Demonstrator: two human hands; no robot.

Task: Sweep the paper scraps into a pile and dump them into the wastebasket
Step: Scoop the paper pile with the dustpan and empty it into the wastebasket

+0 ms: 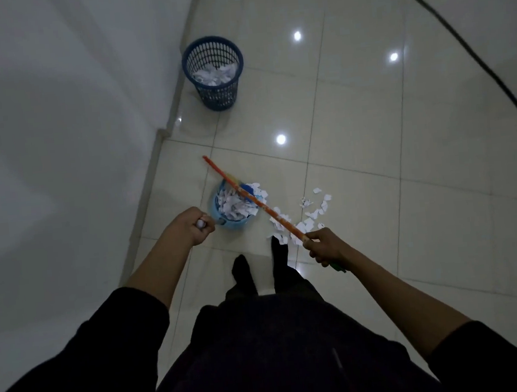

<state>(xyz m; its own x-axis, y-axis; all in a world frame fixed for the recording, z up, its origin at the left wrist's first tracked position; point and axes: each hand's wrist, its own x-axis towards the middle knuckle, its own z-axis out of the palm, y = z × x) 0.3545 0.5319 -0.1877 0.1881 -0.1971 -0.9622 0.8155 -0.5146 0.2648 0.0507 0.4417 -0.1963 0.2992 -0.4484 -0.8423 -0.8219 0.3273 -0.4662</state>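
Observation:
A light blue dustpan (221, 221) rests on the tiled floor, full of white paper scraps (236, 206). My left hand (192, 224) is shut on the top of its upright handle. My right hand (326, 246) grips an orange broom stick (261, 205) that slants across the dustpan toward the upper left. More loose paper scraps (309, 214) lie on the floor to the right of the dustpan, in front of my feet. A dark blue mesh wastebasket (214, 73) stands farther ahead by the wall, with white scraps inside.
A white wall (54, 120) runs along the left with a corner jutting out near the dustpan. A black cable (474, 55) crosses the floor at the upper right. My two dark-socked feet (261, 268) stand just behind the scraps. Glossy tiles reflect ceiling lights.

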